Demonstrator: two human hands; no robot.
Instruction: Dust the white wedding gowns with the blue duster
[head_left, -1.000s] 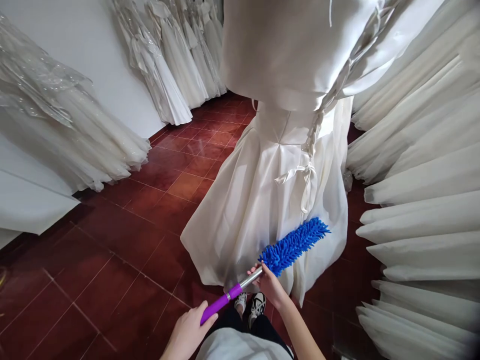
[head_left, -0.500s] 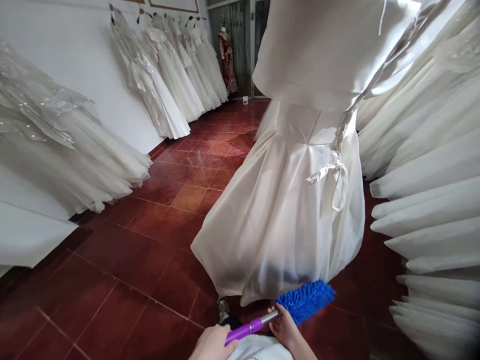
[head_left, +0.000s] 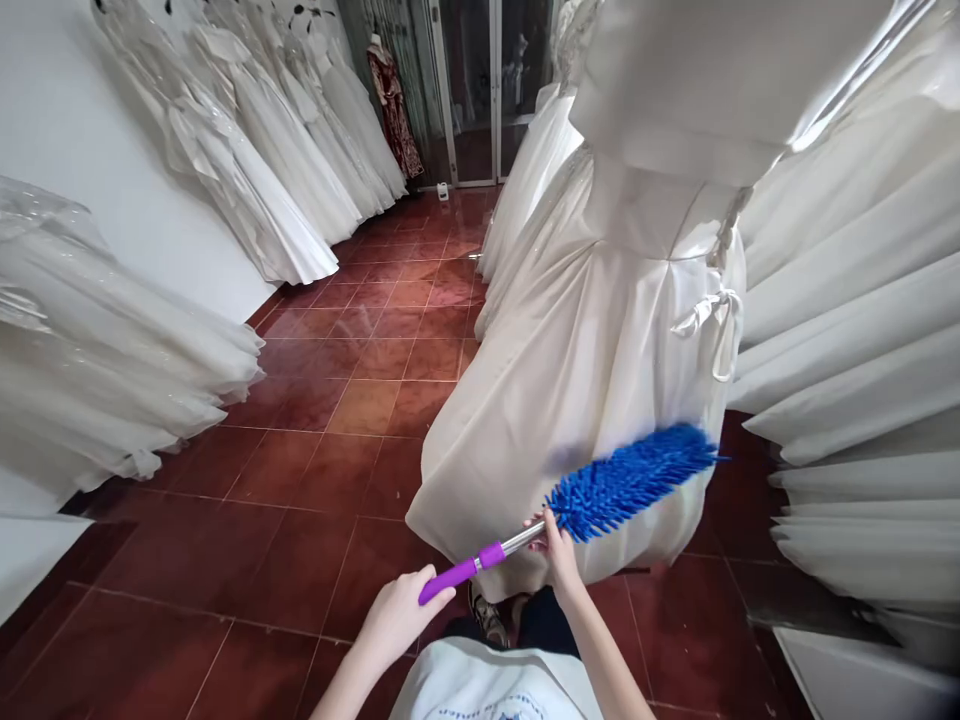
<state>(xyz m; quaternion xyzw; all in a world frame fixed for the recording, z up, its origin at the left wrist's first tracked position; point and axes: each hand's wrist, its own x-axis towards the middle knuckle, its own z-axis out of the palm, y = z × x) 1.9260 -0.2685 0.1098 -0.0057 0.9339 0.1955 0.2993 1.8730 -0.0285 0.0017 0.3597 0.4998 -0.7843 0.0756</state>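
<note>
A duster (head_left: pixel 637 478) with a blue fluffy head, a metal rod and a purple handle slants across the front of me. My left hand (head_left: pixel 403 607) is closed round the purple handle's lower end. Up by the base of the blue head, my right hand (head_left: pixel 553 548) is closed on the metal rod; some of its fingers are hidden behind it. The blue head lies in front of the skirt of a white satin wedding dress (head_left: pixel 525 400), which has a ribbon bow (head_left: pixel 709 318) at its back. Whether head and skirt touch, I cannot tell.
White gowns (head_left: pixel 270 150) hang along the left wall, with more gowns (head_left: pixel 847 300) close on the right. A dark red patterned dress (head_left: pixel 392 105) hangs near the glass doors (head_left: pixel 474 90) at the back. The floor (head_left: pixel 300 560) is dark red tile. My shoe (head_left: pixel 487 615) shows below the hem.
Both hands have risen with the duster, its blue head going from the hem up over the lower skirt. My view has shifted, and more gowns show behind the satin dress.
</note>
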